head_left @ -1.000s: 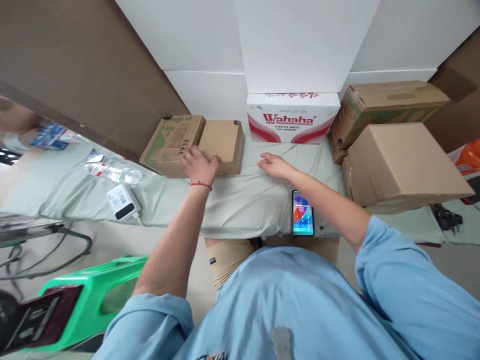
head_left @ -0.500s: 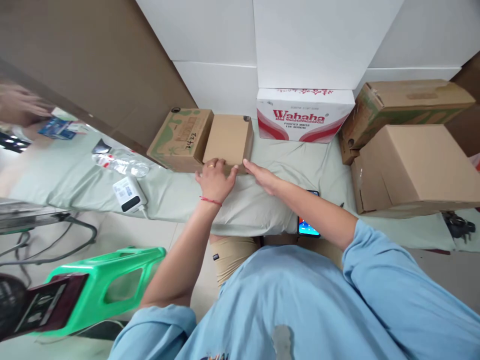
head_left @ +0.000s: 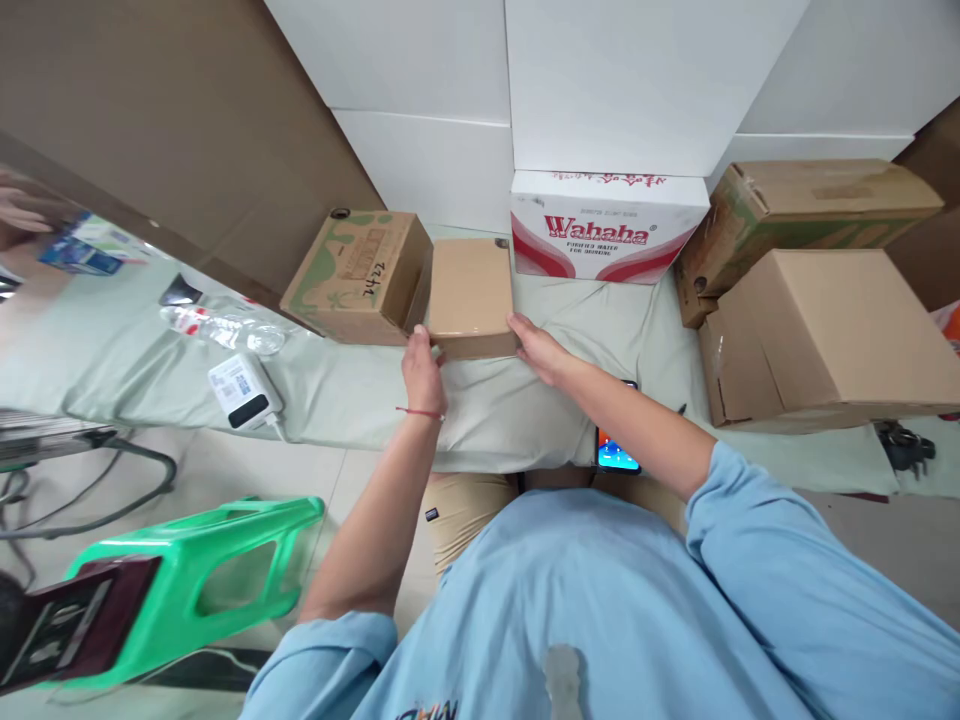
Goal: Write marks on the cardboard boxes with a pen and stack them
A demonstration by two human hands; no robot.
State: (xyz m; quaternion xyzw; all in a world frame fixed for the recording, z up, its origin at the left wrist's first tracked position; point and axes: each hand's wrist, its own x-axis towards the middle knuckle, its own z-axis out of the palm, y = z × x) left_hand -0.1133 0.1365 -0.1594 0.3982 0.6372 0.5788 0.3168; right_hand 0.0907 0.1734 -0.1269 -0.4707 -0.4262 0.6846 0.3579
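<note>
A small plain cardboard box point(head_left: 471, 288) sits on the cloth-covered surface point(head_left: 480, 410) in front of me, between my two hands. My left hand point(head_left: 424, 368) grips its near left corner, fingers in the gap beside the neighbouring box and partly hidden. On the near right corner, my right hand point(head_left: 540, 347) presses with its fingers along the side. Left of it stands a printed cardboard box point(head_left: 352, 280) marked 2422, with a narrow gap between the two. A phone point(head_left: 618, 450) with its screen lit lies partly under my right forearm.
A white Wahaha carton point(head_left: 607, 232) stands against the wall at the back. Larger cardboard boxes, one plain point(head_left: 862, 330), are stacked at right. To the left lie a plastic bottle point(head_left: 225, 328) and a white power bank point(head_left: 244, 390). A green stool point(head_left: 187, 590) is on the floor.
The plain box has shifted slightly right and turned, opening a gap from the printed box. My left hand has moved from its top front edge to its left corner.
</note>
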